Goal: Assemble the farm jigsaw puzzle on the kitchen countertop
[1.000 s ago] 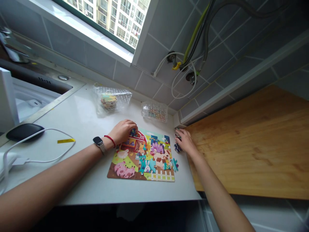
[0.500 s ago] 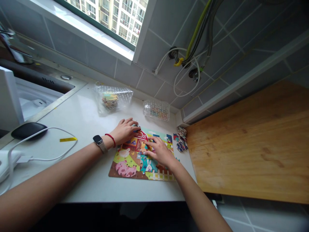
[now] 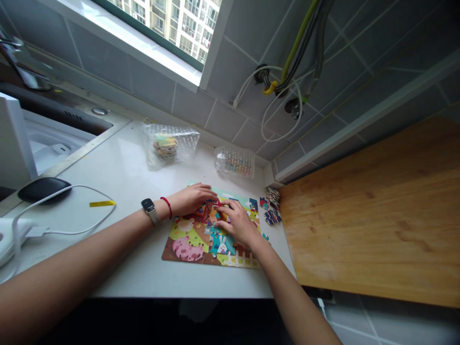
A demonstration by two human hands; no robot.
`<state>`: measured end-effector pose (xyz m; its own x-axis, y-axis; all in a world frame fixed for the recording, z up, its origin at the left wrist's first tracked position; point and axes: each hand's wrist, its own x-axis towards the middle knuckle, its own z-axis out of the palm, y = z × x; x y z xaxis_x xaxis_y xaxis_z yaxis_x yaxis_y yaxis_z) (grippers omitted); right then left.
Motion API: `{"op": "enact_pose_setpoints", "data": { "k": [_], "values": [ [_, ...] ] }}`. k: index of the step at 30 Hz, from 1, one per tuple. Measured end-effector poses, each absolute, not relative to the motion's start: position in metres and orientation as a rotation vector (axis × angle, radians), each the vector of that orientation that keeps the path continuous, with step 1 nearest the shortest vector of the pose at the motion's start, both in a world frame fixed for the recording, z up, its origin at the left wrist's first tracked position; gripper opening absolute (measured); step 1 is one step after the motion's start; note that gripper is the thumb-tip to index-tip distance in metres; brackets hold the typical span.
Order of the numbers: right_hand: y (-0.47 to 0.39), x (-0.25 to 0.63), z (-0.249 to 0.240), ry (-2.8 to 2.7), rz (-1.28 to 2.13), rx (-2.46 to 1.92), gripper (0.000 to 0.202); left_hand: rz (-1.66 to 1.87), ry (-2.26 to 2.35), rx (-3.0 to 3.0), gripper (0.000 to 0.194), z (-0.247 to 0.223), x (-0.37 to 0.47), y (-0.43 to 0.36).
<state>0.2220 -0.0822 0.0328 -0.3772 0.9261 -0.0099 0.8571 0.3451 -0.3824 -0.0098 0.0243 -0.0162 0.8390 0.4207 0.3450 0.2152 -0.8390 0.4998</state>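
A colourful farm-scene puzzle (image 3: 192, 247) lies flat on the white counter (image 3: 136, 268). My left hand (image 3: 194, 198), with a watch and a red string at the wrist, rests over the puzzle's upper left part, fingers reaching right. My right hand (image 3: 237, 221) is on the middle of the puzzle, fingers spread and pointing left. The fingertips of both hands come close together over the red barn picture. Below my right fingers shows a teal section with a white rabbit (image 3: 222, 245). Whatever lies beneath my left fingers is hidden.
Loose puzzle pieces (image 3: 273, 216) lie right of the puzzle, beside a wooden board (image 3: 370, 230). Behind are a clear bag with pieces (image 3: 167, 146) and another plastic packet (image 3: 235, 163). At the left are a black mouse-shaped object (image 3: 45, 190) and a white cable (image 3: 84, 231).
My left hand has shifted right and slightly down across the puzzle, towards my right hand. My right hand has barely moved. The view has tilted slightly.
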Motion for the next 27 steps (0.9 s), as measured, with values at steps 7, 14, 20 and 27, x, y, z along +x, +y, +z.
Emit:
{"op": "enact_pose_setpoints", "data": {
  "k": [7, 14, 20, 27],
  "values": [
    [-0.081, 0.212, 0.032, -2.392, 0.454, -1.586, 0.039, 0.722, 0.63, 2.453, 0.039, -0.021, -0.007, 0.024],
    [-0.082, 0.205, 0.028, -2.456, 0.293, -1.582, 0.034, 0.708, 0.679, 2.439, 0.033, -0.023, -0.006, 0.026],
    [-0.081, 0.2, 0.031, -2.538, 0.203, -1.561, 0.029, 0.708, 0.679, 2.404, 0.032, -0.022, -0.007, 0.026],
    [-0.077, 0.2, 0.028, -2.503, 0.358, -1.51, 0.025, 0.739, 0.617, 2.424, 0.034, -0.021, -0.007, 0.025]
  ]
}}
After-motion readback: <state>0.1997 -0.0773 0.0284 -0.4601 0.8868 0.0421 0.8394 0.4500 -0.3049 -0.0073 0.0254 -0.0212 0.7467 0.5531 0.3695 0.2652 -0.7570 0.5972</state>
